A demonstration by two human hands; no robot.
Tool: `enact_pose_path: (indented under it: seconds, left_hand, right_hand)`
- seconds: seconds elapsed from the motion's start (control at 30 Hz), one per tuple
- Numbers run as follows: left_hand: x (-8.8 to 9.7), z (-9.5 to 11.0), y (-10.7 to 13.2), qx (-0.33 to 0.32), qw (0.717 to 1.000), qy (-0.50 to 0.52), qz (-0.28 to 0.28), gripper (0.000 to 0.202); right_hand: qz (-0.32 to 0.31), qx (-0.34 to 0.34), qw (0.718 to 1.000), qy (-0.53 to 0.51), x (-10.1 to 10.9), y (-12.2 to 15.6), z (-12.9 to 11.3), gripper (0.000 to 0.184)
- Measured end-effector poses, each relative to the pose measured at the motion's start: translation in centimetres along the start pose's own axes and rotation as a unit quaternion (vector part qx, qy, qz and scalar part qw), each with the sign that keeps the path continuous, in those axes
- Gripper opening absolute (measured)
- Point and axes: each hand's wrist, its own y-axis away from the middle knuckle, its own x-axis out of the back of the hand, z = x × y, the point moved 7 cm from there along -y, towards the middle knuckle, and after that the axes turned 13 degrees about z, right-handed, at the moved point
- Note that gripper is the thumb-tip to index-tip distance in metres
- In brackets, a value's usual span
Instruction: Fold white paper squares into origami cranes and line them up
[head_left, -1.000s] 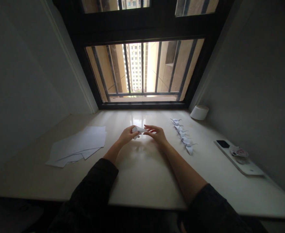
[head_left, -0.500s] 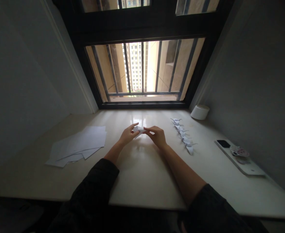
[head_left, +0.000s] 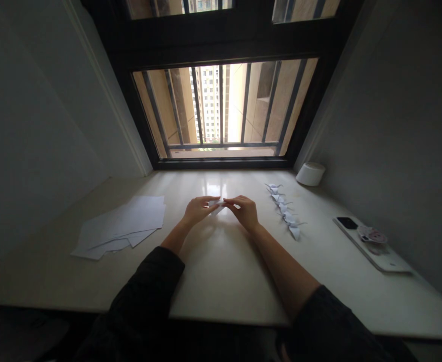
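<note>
Both hands, left hand [head_left: 197, 210] and right hand [head_left: 245, 211], pinch one small folded white paper piece [head_left: 217, 205] together above pale glossy desk [head_left: 221, 271]; row of white paper cranes [head_left: 285, 213] near right.

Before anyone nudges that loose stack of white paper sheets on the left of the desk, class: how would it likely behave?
The paper sheets are thin and fanned unevenly, so they would probably slide apart rather than move together. On the glossy desk they likely slip easily, and a lifted sheet would probably droop.

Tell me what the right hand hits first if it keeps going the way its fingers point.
The right hand points left at the folded paper it pinches; beyond that, likely the left hand.
</note>
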Motion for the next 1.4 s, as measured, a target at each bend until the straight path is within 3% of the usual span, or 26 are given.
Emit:
enact_pose_path:
  seconds: [0.27,0.6,0.7,0.8,0.97,1.13,1.4]
  left_hand:
    - [-0.4,-0.7,-0.3,0.006,0.999,0.029,-0.024,0.042]
    - [-0.3,-1.9,-0.5,0.03,0.999,0.016,-0.002,0.038]
    - [-0.2,-2.3,-0.7,0.064,0.995,0.072,0.017,0.039]
    - [-0.2,-2.6,-0.8,0.113,0.978,0.171,0.03,0.047]
    - [-0.6,-2.1,-0.4,0.136,0.96,0.243,0.015,0.052]
    - [-1.4,-1.0,0.2,0.112,0.96,0.256,-0.026,0.048]
    - [-2.0,-1.0,0.4,0.107,0.963,0.247,-0.017,0.051]
  right_hand:
    - [-0.005,0.019,1.0,0.006,0.0,0.0,-0.4,0.016]
    - [-0.021,0.049,0.998,0.021,0.0,-0.1,-1.3,0.017]
    - [-0.007,0.008,1.0,0.0,0.3,-0.1,-1.0,0.02]
    - [0.026,-0.09,0.994,-0.061,0.4,-0.1,0.3,0.026]
    - [0.002,-0.269,0.941,-0.207,-1.7,0.6,3.1,0.038]
    - [-0.021,-0.264,0.932,-0.246,-2.6,0.8,2.8,0.038]
    - [-0.011,-0.259,0.935,-0.24,-2.2,0.9,2.2,0.039]
